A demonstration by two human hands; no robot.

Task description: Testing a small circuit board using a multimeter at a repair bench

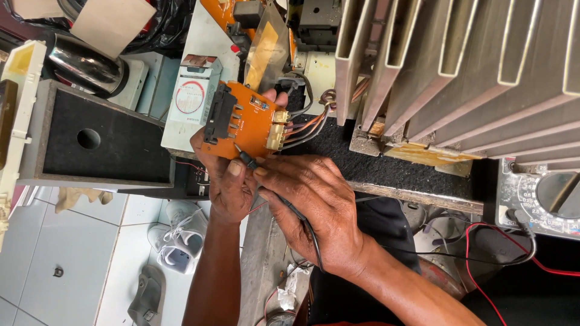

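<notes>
Both forearms come up from the bottom edge, closest to my view. My right hand (311, 205) is pinched around a black test probe (246, 160), thumb and forefinger closed on its body, the tip set against the lower edge of an orange circuit board (244, 124). A black lead (302, 223) trails from the probe back across the hand toward the wrist. My left hand (226, 181) holds the board from below — fingers wrapped behind it, one fingertip showing at its upper right edge, the thumb resting just beside the probe. The board sits tilted above the hands, with a black connector (217, 115) along its left side and two pale plugs (278, 130) on its right, from which a bundle of coloured wires (308, 124) runs up toward a large finned metal heat sink (471, 66).

Left of the hands lies a dark speaker box (103, 139) with a round hole. At the far right sits an analogue multimeter (541, 196), a red lead (483, 253) and a black one curling from it. Whether the probe tip actually touches a solder point I cannot tell — it is too small. Below, on the tiled floor (72, 247), lies a white shoe (178, 235).
</notes>
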